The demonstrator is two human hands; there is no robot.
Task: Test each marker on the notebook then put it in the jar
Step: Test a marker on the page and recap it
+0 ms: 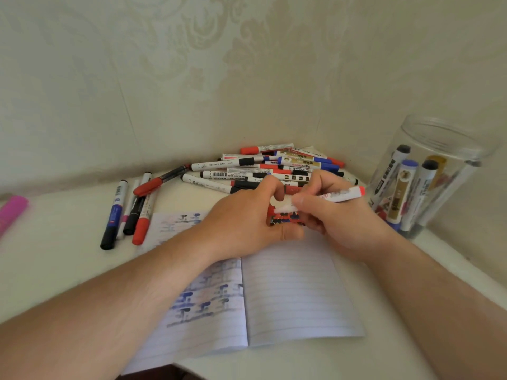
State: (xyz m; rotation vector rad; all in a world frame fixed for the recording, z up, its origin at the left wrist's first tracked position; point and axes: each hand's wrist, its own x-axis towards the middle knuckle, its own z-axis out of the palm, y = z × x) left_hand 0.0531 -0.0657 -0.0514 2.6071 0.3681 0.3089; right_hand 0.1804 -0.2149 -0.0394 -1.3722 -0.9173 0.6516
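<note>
An open lined notebook [290, 292] lies on the white table, with red and dark test marks near its top edge between my hands. My right hand [337, 215] grips a white marker [343, 194] with a red end, its barrel pointing right and up. My left hand [247, 218] is curled at the marker's other end, where a red cap seems to sit; its fingers hide that part. A clear plastic jar [439, 149] stands at the right and holds several markers. A pile of markers [263, 167] lies behind my hands.
Several more markers [129, 209] lie in a row left of the notebook. A pink object [11, 211] sits at the far left edge. Patterned walls form a corner right behind the pile. The table's front edge runs below the notebook.
</note>
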